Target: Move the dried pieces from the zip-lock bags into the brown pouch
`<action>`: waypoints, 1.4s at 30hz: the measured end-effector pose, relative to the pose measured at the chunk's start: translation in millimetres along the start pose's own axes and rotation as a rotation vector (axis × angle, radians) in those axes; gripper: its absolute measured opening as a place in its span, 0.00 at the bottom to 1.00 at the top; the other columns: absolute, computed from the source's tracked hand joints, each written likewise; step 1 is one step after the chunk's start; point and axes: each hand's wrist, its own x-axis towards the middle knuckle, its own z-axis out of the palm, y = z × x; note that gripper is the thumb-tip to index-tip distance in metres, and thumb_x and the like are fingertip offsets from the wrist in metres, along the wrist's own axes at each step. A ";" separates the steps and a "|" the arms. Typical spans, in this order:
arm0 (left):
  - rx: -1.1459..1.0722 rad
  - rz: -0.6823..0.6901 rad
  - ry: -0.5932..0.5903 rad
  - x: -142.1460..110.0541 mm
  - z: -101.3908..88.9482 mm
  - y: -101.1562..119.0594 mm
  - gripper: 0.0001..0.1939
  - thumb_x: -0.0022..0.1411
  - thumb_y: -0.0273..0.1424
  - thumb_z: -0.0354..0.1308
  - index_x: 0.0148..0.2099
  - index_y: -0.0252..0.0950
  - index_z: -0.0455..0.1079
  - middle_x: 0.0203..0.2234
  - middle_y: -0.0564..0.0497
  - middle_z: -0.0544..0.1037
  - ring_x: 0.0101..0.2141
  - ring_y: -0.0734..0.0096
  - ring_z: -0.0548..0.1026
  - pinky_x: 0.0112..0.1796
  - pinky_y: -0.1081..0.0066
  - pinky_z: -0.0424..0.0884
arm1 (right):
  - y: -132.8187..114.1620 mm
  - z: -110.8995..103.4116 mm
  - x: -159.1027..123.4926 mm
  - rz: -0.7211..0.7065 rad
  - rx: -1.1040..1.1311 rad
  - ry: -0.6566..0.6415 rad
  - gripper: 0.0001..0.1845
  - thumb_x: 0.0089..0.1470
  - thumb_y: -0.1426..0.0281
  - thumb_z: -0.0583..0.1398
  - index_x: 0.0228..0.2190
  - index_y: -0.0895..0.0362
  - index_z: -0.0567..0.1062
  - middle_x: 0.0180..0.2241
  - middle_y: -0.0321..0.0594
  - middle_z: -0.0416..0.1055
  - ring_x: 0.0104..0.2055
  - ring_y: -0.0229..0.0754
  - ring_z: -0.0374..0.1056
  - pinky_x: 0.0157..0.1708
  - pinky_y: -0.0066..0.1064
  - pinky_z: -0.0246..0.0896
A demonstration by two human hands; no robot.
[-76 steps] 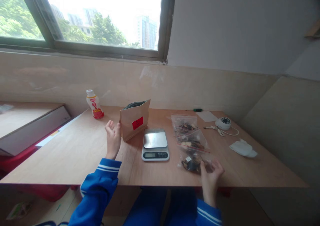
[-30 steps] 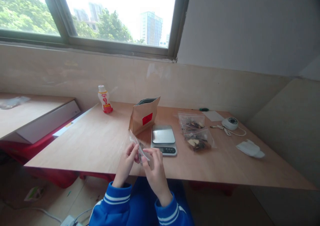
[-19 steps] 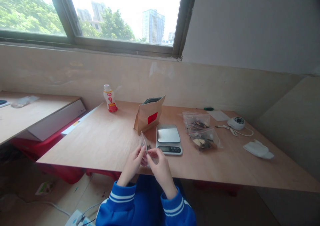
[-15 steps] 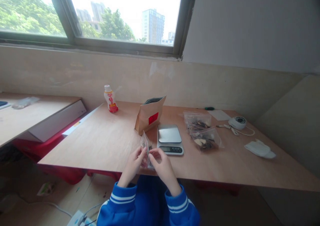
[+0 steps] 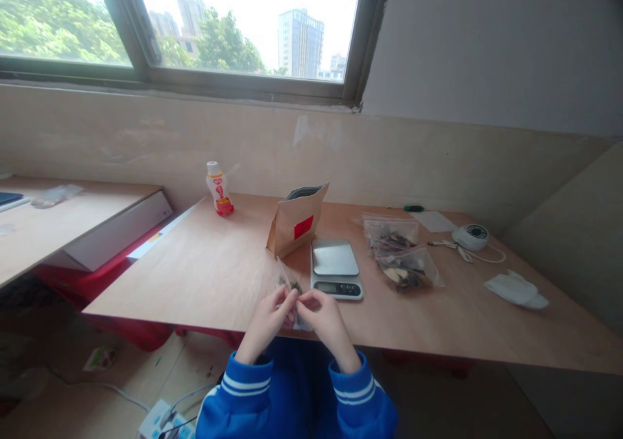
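Our left hand point(image 5: 267, 312) and right hand point(image 5: 324, 312) both pinch a clear plastic bag point(image 5: 287, 278) near the front of the table point(image 5: 170, 277), just left of the scale point(image 5: 335, 257); we judge it light, limp and slippery, best held along its edge.

left hand point(image 5: 270, 310), right hand point(image 5: 323, 313), fingers point(image 5: 289, 301) pinched together

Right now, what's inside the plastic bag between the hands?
Dark pieces show in the far part of the plastic bag; left hand and right hand hide its middle.
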 end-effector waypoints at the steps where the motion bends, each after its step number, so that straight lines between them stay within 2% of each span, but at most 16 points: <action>1: -0.002 -0.002 -0.005 0.5 -0.3 -1.1 0.22 0.57 0.52 0.53 0.28 0.37 0.59 0.16 0.57 0.68 0.19 0.75 0.69 0.23 0.75 0.66 | 0.0 0.0 -0.1 0.010 0.009 0.004 0.14 0.46 0.59 0.64 0.23 0.59 0.76 0.22 0.42 0.77 0.27 0.44 0.73 0.30 0.33 0.66; 6: -0.020 -0.027 -0.055 1.0 -2.0 -1.1 0.22 0.57 0.53 0.52 0.30 0.38 0.60 0.19 0.56 0.70 0.23 0.72 0.70 0.27 0.72 0.67 | 1.7 -2.8 -0.1 0.052 0.082 -0.007 0.18 0.41 0.56 0.66 0.22 0.59 0.76 0.21 0.41 0.76 0.26 0.44 0.72 0.28 0.32 0.66; 9: -0.004 0.018 -0.069 0.7 -2.3 1.0 0.21 0.59 0.52 0.51 0.30 0.38 0.61 0.19 0.57 0.68 0.24 0.73 0.69 0.30 0.72 0.66 | 4.8 -4.2 1.1 0.064 0.153 -0.040 0.20 0.41 0.54 0.67 0.23 0.60 0.75 0.22 0.41 0.76 0.25 0.43 0.72 0.29 0.32 0.66; 15: -0.021 0.073 -0.056 3.4 -2.3 -2.1 0.23 0.57 0.53 0.52 0.28 0.38 0.59 0.18 0.59 0.60 0.22 0.75 0.60 0.26 0.73 0.59 | 10.8 -7.0 3.4 0.017 0.144 -0.019 0.23 0.39 0.50 0.67 0.23 0.59 0.75 0.21 0.38 0.75 0.25 0.41 0.70 0.29 0.31 0.65; 20: -0.009 0.107 -0.064 4.8 -2.6 -7.1 0.21 0.60 0.51 0.50 0.28 0.38 0.59 0.19 0.58 0.61 0.23 0.75 0.61 0.28 0.72 0.61 | 13.5 -6.8 3.9 0.004 0.161 -0.041 0.24 0.43 0.49 0.64 0.24 0.59 0.74 0.21 0.37 0.73 0.24 0.39 0.68 0.27 0.29 0.63; 27: -0.014 0.117 -0.077 6.7 0.9 -11.1 0.20 0.62 0.50 0.48 0.30 0.38 0.62 0.19 0.58 0.62 0.22 0.75 0.61 0.28 0.73 0.61 | 10.2 -7.9 3.3 -0.036 0.150 0.019 0.20 0.47 0.53 0.63 0.24 0.58 0.72 0.21 0.37 0.72 0.25 0.39 0.68 0.27 0.29 0.63; 31: 0.018 0.115 -0.030 6.4 3.0 -10.4 0.20 0.61 0.49 0.49 0.28 0.38 0.60 0.19 0.58 0.62 0.23 0.75 0.62 0.28 0.72 0.61 | 8.1 -8.4 1.8 -0.040 0.095 -0.011 0.17 0.50 0.56 0.62 0.25 0.57 0.70 0.22 0.36 0.72 0.25 0.40 0.68 0.27 0.29 0.63; 37: 0.061 0.128 -0.036 2.8 3.2 -5.6 0.20 0.62 0.47 0.49 0.27 0.38 0.60 0.18 0.58 0.63 0.23 0.74 0.62 0.29 0.73 0.61 | 8.2 -9.2 0.2 -0.067 0.036 0.021 0.14 0.53 0.58 0.59 0.29 0.58 0.72 0.26 0.41 0.75 0.30 0.43 0.72 0.33 0.32 0.66; 42: 0.111 0.122 -0.042 1.7 5.1 0.6 0.20 0.63 0.48 0.47 0.27 0.38 0.59 0.18 0.58 0.62 0.23 0.75 0.62 0.29 0.72 0.61 | 6.0 -9.9 -1.8 -0.043 -0.012 0.007 0.14 0.53 0.60 0.59 0.26 0.58 0.73 0.25 0.43 0.76 0.29 0.44 0.73 0.32 0.32 0.66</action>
